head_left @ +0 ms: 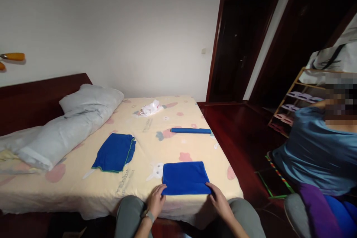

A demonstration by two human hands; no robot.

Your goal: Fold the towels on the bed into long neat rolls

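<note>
A blue cloth point(184, 178), folded into a flat rectangle, lies at the near edge of the bed. Its near left corner is pinched by my left hand point(157, 198), which has a watch on the wrist. At the near right corner, the fingers of my right hand point(219, 200) are closed on the cloth's edge. Farther back lies a blue strip point(191, 131), which looks like cloth folded narrow. To the left a second blue cloth point(115, 153) with green edging is spread loosely on the sheet.
The bed point(156, 152) has a yellow patterned sheet. A grey quilt point(80, 119) is heaped at the left by the headboard point(41, 96). A crumpled white plastic bag point(151, 108) lies at the back. On the right, a person in a blue shirt point(312, 148) sits before a shoe rack point(287, 100).
</note>
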